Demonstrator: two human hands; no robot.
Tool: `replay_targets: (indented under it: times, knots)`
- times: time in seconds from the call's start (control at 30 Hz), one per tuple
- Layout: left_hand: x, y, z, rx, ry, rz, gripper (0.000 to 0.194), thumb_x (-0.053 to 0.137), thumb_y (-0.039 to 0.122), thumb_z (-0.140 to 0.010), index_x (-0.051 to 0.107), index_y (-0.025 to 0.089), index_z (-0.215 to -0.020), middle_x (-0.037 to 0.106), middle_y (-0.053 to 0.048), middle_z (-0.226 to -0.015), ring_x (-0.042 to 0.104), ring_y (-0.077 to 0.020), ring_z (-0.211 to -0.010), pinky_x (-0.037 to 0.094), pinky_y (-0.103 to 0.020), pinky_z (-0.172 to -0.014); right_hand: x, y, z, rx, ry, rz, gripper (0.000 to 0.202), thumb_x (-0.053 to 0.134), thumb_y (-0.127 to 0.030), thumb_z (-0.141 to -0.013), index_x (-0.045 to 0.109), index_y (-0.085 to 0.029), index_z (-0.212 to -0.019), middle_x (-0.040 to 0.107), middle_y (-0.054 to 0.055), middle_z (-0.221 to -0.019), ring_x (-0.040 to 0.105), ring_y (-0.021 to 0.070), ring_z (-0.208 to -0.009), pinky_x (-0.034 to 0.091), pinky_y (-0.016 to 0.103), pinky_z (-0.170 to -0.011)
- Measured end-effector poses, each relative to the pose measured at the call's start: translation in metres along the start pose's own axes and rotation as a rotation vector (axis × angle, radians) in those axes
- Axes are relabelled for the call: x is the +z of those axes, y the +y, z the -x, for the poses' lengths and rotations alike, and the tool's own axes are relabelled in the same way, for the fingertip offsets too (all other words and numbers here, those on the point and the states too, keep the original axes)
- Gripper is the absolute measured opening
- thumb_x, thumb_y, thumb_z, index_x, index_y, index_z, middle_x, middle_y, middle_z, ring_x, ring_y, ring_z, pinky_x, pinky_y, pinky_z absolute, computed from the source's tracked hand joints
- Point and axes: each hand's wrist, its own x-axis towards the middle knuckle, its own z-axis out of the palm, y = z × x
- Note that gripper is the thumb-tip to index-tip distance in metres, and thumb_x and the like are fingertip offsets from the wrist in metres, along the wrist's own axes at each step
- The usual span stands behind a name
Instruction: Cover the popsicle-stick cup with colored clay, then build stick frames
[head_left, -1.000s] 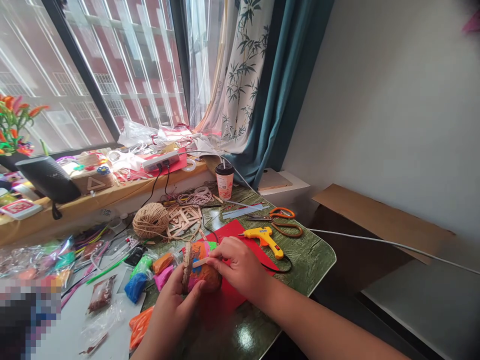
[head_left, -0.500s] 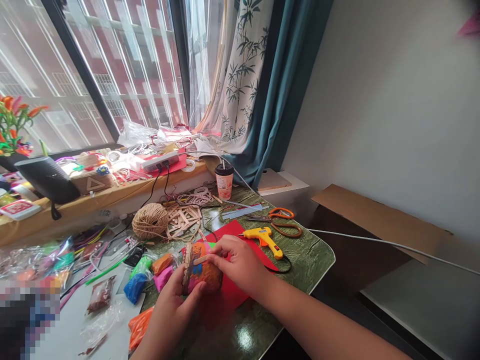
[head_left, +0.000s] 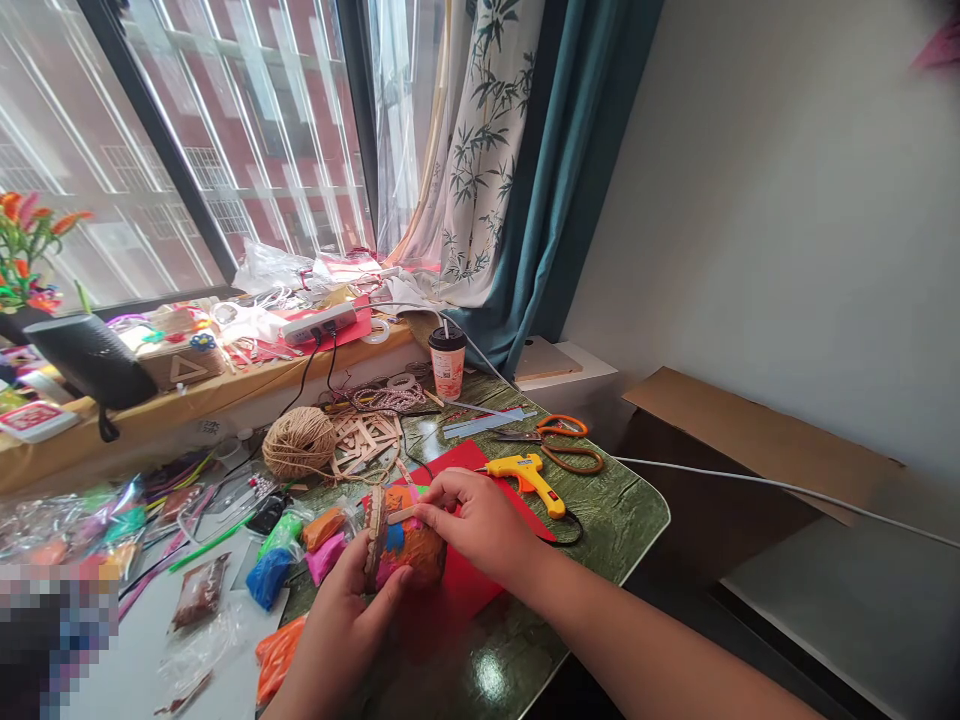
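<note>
A small jar (head_left: 422,556) covered in orange, blue, pink and green clay, with a braided twine band round its rim, lies tilted over a red sheet (head_left: 480,585). My left hand (head_left: 356,600) is closed round its rim end, thumb on the near side. Between the thumb and fingers of my right hand (head_left: 476,525) is a small wooden stick (head_left: 401,515), its tip against the clay near the band. The fingers of my right hand hide part of the jar's far side. Just beyond that hand lies a yellow glue gun (head_left: 529,478).
Orange-handled scissors (head_left: 562,445) and a paper cup (head_left: 448,365) stand or lie farther back. A twine ball (head_left: 300,443), wooden sticks (head_left: 367,445) and bagged clay, including blue clay (head_left: 272,578), are at left. The table's edge (head_left: 667,520) curves at right.
The stick's tip has shifted slightly up along the clay, and a blue patch shows more plainly below it. Both hands stay in almost the same place on the jar.
</note>
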Motion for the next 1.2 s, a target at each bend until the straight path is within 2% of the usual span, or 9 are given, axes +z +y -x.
replay_targets:
  times: [0.1, 0.23, 0.4, 0.6, 0.77, 0.9, 1.0, 1.1, 1.2]
  knots:
    - [0.001, -0.002, 0.000, -0.003, -0.012, 0.021, 0.047, 0.071, 0.061, -0.087, 0.071, 0.023, -0.113, 0.079, -0.005, -0.099, 0.075, -0.0292, -0.096, 0.060, -0.037, -0.089, 0.001, 0.003, -0.001, 0.044, -0.010, -0.047, 0.013, 0.077, -0.019, -0.090, 0.075, -0.020, -0.077, 0.074, 0.000, -0.077, 0.066, 0.0167, -0.071, 0.049, 0.027, -0.067]
    - [0.002, -0.004, 0.001, -0.032, -0.025, 0.065, 0.052, 0.072, 0.061, -0.087, 0.070, 0.022, -0.121, 0.080, -0.009, -0.112, 0.075, -0.0311, -0.102, 0.060, -0.040, -0.093, 0.001, 0.006, -0.002, 0.113, -0.031, -0.142, 0.012, 0.079, -0.026, -0.088, 0.073, -0.021, -0.079, 0.076, 0.001, -0.079, 0.071, 0.0196, -0.076, 0.052, 0.029, -0.069]
    - [0.000, -0.006, 0.001, -0.023, -0.048, 0.063, 0.051, 0.072, 0.058, -0.089, 0.068, 0.024, -0.127, 0.080, -0.008, -0.118, 0.075, -0.0305, -0.108, 0.058, -0.041, -0.101, -0.002, 0.003, -0.003, 0.181, -0.049, -0.189, 0.012, 0.080, -0.028, -0.085, 0.070, -0.022, -0.081, 0.077, 0.001, -0.080, 0.073, 0.0212, -0.078, 0.054, 0.030, -0.070]
    - [-0.003, -0.016, 0.001, 0.026, -0.104, 0.006, 0.056, 0.072, 0.059, -0.091, 0.067, 0.022, -0.132, 0.079, -0.011, -0.125, 0.074, -0.0331, -0.116, 0.057, -0.043, -0.107, -0.009, -0.007, -0.005, 0.292, -0.124, -0.189, 0.017, 0.081, -0.024, -0.082, 0.064, -0.023, -0.082, 0.066, -0.005, -0.067, 0.064, 0.0171, -0.067, 0.048, 0.027, -0.064]
    - [-0.001, -0.022, 0.003, 0.059, -0.078, -0.040, 0.056, 0.074, 0.058, -0.090, 0.071, 0.020, -0.131, 0.080, -0.012, -0.124, 0.074, -0.0368, -0.120, 0.056, -0.048, -0.109, -0.008, -0.003, -0.003, 0.254, -0.121, -0.260, 0.021, 0.077, -0.031, -0.087, 0.057, -0.024, -0.081, 0.054, -0.008, -0.061, 0.052, 0.0141, -0.059, 0.041, 0.026, -0.058]
    - [-0.002, -0.027, 0.003, 0.017, -0.101, 0.070, 0.062, 0.074, 0.055, -0.091, 0.066, 0.022, -0.144, 0.074, -0.012, -0.142, 0.070, -0.0360, -0.132, 0.054, -0.047, -0.114, -0.011, 0.004, -0.006, 0.247, -0.100, -0.287, 0.027, 0.078, -0.038, -0.085, 0.055, -0.025, -0.082, 0.055, -0.008, -0.061, 0.052, 0.0149, -0.058, 0.040, 0.026, -0.057]
    - [-0.002, -0.030, 0.002, 0.001, -0.082, 0.118, 0.065, 0.076, 0.053, -0.091, 0.064, 0.023, -0.146, 0.071, -0.012, -0.148, 0.066, -0.0358, -0.138, 0.052, -0.048, -0.118, -0.013, 0.007, -0.009, 0.251, -0.082, -0.300, 0.028, 0.080, -0.041, -0.084, 0.057, -0.024, -0.082, 0.055, -0.008, -0.063, 0.051, 0.0147, -0.059, 0.039, 0.026, -0.057]
    - [-0.003, -0.030, 0.003, 0.007, -0.081, 0.104, 0.063, 0.077, 0.053, -0.090, 0.066, 0.023, -0.144, 0.074, -0.012, -0.144, 0.071, -0.0363, -0.131, 0.054, -0.050, -0.116, -0.012, 0.008, -0.007, 0.251, -0.096, -0.345, 0.034, 0.085, -0.044, -0.081, 0.058, -0.024, -0.083, 0.056, -0.008, -0.062, 0.054, 0.0147, -0.060, 0.039, 0.026, -0.058]
    - [-0.003, -0.027, 0.003, 0.023, -0.083, 0.095, 0.063, 0.077, 0.054, -0.090, 0.068, 0.022, -0.143, 0.076, -0.012, -0.140, 0.072, -0.0372, -0.128, 0.056, -0.050, -0.113, -0.007, 0.007, -0.002, 0.256, -0.123, -0.377, 0.037, 0.088, -0.043, -0.079, 0.057, -0.024, -0.083, 0.063, -0.007, -0.063, 0.064, 0.0171, -0.064, 0.043, 0.027, -0.061]
